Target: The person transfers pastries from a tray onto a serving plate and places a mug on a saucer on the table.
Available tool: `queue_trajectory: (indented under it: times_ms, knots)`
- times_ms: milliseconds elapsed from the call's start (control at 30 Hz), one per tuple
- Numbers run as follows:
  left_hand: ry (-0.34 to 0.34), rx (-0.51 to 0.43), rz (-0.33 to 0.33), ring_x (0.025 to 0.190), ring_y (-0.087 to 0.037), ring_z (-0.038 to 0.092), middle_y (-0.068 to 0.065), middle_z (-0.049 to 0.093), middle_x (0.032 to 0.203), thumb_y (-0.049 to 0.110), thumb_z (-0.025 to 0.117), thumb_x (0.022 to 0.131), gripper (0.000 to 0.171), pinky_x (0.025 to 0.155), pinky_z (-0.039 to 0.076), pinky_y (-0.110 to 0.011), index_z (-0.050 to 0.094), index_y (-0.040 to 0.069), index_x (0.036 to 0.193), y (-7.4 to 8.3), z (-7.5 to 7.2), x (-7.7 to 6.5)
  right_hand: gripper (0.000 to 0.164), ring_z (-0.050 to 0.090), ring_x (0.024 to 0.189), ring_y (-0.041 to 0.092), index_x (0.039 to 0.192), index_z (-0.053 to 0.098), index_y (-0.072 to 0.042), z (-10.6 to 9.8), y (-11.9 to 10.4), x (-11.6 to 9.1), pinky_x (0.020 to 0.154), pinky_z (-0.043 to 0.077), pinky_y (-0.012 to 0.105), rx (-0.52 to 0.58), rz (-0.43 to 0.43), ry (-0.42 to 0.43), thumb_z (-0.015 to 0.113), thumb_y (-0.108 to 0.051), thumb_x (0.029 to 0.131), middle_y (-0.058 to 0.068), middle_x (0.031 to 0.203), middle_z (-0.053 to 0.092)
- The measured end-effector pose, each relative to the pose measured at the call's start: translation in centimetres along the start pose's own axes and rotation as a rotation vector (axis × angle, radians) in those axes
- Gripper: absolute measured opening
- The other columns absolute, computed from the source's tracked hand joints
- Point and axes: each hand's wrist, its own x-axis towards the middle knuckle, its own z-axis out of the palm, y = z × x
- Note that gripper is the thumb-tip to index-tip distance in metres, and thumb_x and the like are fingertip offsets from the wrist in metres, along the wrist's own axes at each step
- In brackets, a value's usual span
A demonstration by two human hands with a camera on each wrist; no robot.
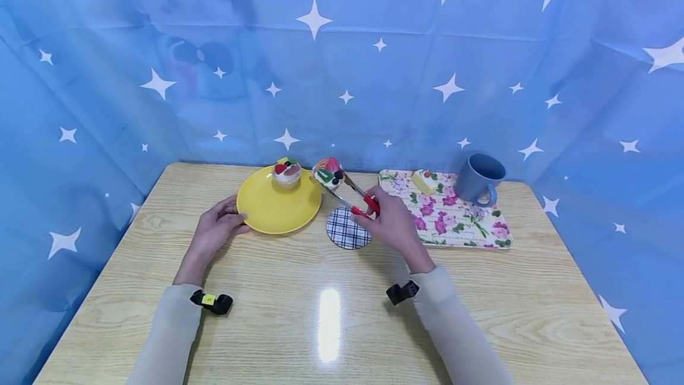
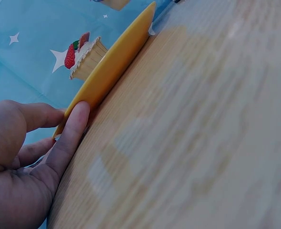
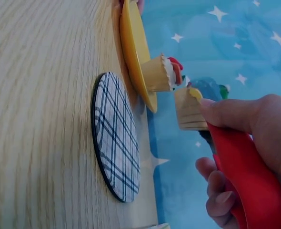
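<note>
My left hand [image 1: 216, 227] pinches the near-left rim of a yellow plate [image 1: 269, 210], thumb and fingers on either side of the edge in the left wrist view. A fruit-topped tartlet [image 1: 287, 175] sits toward the plate's back. In my right hand [image 1: 394, 221] are red-handled tongs [image 3: 243, 174], pointing up and left. Between their tips is a second fruit-topped tartlet [image 1: 328, 174], held beside the plate's right edge. Its pale ridged cup [image 3: 190, 112] shows in the right wrist view. Below the tongs lies a round checked coaster [image 1: 346, 232].
To the right, a floral tray [image 1: 454, 230] carries a small yellow cake piece [image 1: 424, 183] and a blue-grey mug [image 1: 481, 177], its handle facing forward. A blue star-patterned curtain [image 1: 342, 64] hangs directly behind the wooden table [image 1: 267, 325].
</note>
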Motion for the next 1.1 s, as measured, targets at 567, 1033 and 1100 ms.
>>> queue_trajectory:
  times_ms: [567,1033,1100]
  knots:
    - [-0.001,-0.005,-0.008,0.096,-0.001,0.070,-0.007,0.050,0.125,0.013,0.061,0.104,0.067,0.092,0.064,-0.023,0.029,0.016,0.163,-0.3,0.2,0.2,0.048,0.042,0.058,0.017,0.117,0.063,-0.009,0.6,-1.0,0.4,0.046,0.032,0.024,0.008,-0.071,-0.010,0.083,-0.039,0.086,0.002,0.073,0.056]
    - [0.007,0.004,0.008,0.095,-0.002,0.069,-0.006,0.052,0.123,0.013,0.062,0.103,0.067,0.091,0.065,-0.024,0.030,0.015,0.163,-0.3,0.1,0.3,0.050,0.044,0.058,0.016,0.120,0.062,-0.009,1.5,-2.3,0.8,0.047,0.033,0.023,0.006,-0.083,-0.037,0.084,-0.038,0.086,0.001,0.072,0.055]
    - [0.013,0.000,0.002,0.095,-0.002,0.069,-0.005,0.052,0.122,0.013,0.062,0.103,0.068,0.090,0.065,-0.024,0.030,0.015,0.163,-0.3,0.1,0.3,0.050,0.045,0.058,0.016,0.121,0.062,-0.009,1.6,-2.4,0.8,0.047,0.033,0.023,0.010,-0.088,-0.040,0.084,-0.038,0.086,0.001,0.072,0.054]
